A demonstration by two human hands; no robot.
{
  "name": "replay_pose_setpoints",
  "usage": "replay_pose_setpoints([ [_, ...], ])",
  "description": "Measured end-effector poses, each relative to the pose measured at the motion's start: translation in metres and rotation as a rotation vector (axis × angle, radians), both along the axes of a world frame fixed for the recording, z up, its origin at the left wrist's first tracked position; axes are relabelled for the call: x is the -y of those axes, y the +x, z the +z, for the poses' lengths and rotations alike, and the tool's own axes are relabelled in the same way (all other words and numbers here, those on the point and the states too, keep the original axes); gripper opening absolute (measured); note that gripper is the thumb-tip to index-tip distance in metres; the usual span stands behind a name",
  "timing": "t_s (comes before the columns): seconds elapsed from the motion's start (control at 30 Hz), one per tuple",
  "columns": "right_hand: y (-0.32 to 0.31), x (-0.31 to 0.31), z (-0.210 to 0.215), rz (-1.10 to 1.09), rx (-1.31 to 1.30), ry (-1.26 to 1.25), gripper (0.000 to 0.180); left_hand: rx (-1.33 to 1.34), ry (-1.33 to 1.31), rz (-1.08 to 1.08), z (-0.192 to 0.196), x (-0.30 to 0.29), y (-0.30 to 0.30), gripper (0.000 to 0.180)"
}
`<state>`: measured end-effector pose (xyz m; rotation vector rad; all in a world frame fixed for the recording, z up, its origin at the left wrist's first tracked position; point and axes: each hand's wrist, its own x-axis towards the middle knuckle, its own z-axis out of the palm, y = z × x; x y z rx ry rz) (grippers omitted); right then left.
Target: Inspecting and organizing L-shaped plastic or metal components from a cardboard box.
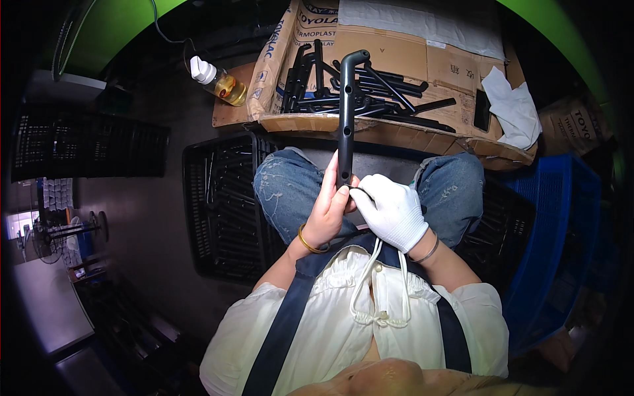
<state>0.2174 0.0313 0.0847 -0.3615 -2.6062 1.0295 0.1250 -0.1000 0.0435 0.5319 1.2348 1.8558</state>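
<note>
Hands grip the black plastic handle (345,119): our bare left hand (328,210) steadies it upright, the gloved right hand (391,211) pinches its base above the cardboard box (396,53).

open brown cardboard box (370,122) ahead of knees | second brown carton (574,122) far right

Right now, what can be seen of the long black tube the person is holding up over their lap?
The long black tube looks like matte plastic or coated metal, straight along its length, with a short bent elbow at the far top end and small holes along its face. It stands roughly upright over the knees, in front of the cardboard box of similar black parts. The bare left hand grips its lower end; the white-gloved right hand touches the same end.
</note>
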Motion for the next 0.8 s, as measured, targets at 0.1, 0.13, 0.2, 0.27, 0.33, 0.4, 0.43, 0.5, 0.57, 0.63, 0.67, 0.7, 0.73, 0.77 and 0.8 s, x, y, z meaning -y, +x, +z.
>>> replay_pose_setpoints([
  [0.1, 0.0003, 0.0009, -0.0077, 0.017, -0.008, 0.023, 0.014, -0.022, -0.014, 0.011, -0.001, -0.0002, -0.0005, 0.071],
  [0.13, 0.0001, 0.0016, -0.0094, 0.013, -0.015, 0.026, 0.014, -0.018, -0.015, -0.003, -0.0009, 0.001, -0.0016, 0.068],
  [0.2, -0.0004, 0.0027, -0.0101, 0.008, -0.022, 0.031, 0.014, -0.014, -0.015, -0.018, -0.0021, 0.0018, -0.0022, 0.067],
  [0.27, -0.0008, 0.0039, -0.0102, -0.005, -0.015, 0.021, 0.015, -0.02, -0.029, -0.01, -0.004, 0.002, -0.0021, 0.067],
  [0.33, -0.0011, 0.0043, -0.0108, -0.011, -0.013, 0.018, 0.015, -0.017, -0.037, -0.001, -0.002, 0.0009, -0.0016, 0.067],
  [0.4, -0.0017, 0.0045, -0.0092, -0.015, -0.012, 0.014, 0.014, -0.014, -0.047, 0.01, -0.0005, 0.0001, -0.0004, 0.067],
  [0.43, -0.0023, 0.0044, -0.006, -0.012, 0.019, -0.007, 0.013, -0.012, -0.058, 0.024, -0.0002, -0.0002, 0.0007, 0.067],
  [0.5, -0.0026, 0.0039, -0.0026, -0.009, 0.049, -0.027, 0.011, -0.01, -0.068, 0.038, -0.0005, 0.0001, 0.001, 0.066],
  [0.57, -0.0026, 0.0036, -0.0015, -0.021, -0.003, -0.055, 0.012, 0.016, -0.04, 0.026, -0.002, 0.0006, 0.0002, 0.066],
  [0.63, -0.0011, 0.001, -0.0044, -0.01, -0.02, -0.018, 0.012, 0.019, -0.011, 0.024, -0.004, -0.0011, 0.0002, 0.067],
  [0.67, -0.0007, 0.0, -0.0052, 0.001, -0.037, 0.018, 0.013, 0.021, 0.018, 0.022, -0.0044, -0.002, 0.0001, 0.068],
  [0.7, -0.0009, -0.0005, -0.0054, 0.001, -0.037, 0.017, 0.013, 0.021, 0.017, 0.022, -0.0038, -0.0018, -0.0009, 0.068],
  [0.73, -0.0012, -0.001, -0.0054, 0.009, -0.031, 0.019, 0.013, -0.003, 0.008, -0.002, -0.0024, -0.0009, -0.0027, 0.068],
  [0.77, -0.0012, -0.0012, -0.0055, 0.018, -0.025, 0.021, 0.013, -0.027, -0.001, -0.025, -0.0017, -0.0005, -0.0035, 0.067],
  [0.8, -0.0018, -0.0004, -0.0056, 0.019, -0.026, 0.022, 0.013, -0.028, 0.0, -0.024, -0.0015, -0.0008, -0.0034, 0.067],
])
